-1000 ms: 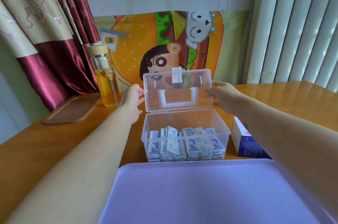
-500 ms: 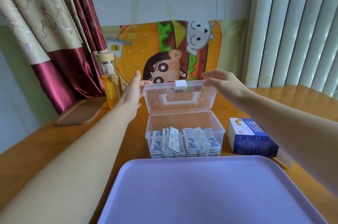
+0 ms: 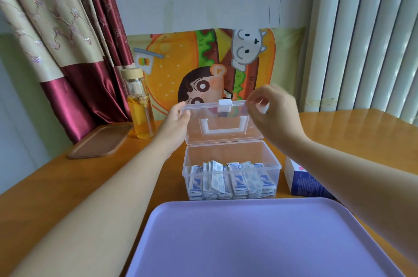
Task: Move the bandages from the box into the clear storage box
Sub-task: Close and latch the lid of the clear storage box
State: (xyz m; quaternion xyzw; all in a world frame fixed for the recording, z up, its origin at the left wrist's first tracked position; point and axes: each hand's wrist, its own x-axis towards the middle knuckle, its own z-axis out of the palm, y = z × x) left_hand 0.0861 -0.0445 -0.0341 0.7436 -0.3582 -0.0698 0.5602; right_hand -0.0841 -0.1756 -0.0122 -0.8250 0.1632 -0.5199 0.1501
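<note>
The right forearm crosses in front of the blue and white box (image 3: 304, 183), hiding its far end and most of its top face; only a scrap of red marking and rows of print too small to read show on the side. The right hand (image 3: 274, 111) is blurred at the lid's right top corner; fingers curled toward the rim, but whether they pinch it I cannot tell. The left hand (image 3: 175, 126) is clearer — thumb and fingers closed on the lid's left top corner.

The lid (image 3: 222, 121) of the clear storage box (image 3: 231, 171) stands nearly upright on its back hinge, a white latch (image 3: 225, 105) at its top edge and a white handle (image 3: 222, 127) on its face. Through the clear front wall the bandages (image 3: 233, 180) stand packed on edge in a row, filling the lower front of the box; their wrappers carry blue and white printing, yet no word can be made out.

A lilac tray (image 3: 260, 238) fills the near bench (image 3: 67, 188), its lower edge cut off by the frame. Left of the storage box stands a glass bottle (image 3: 140, 105) with a wooden cap, part full of amber liquid, beside a brown tray (image 3: 100, 141). Behind, a cartoon burger cloth (image 3: 203, 66) — partly hidden by lid and hands — hangs between curtain (image 3: 63, 34) and blinds (image 3: 366, 34).
</note>
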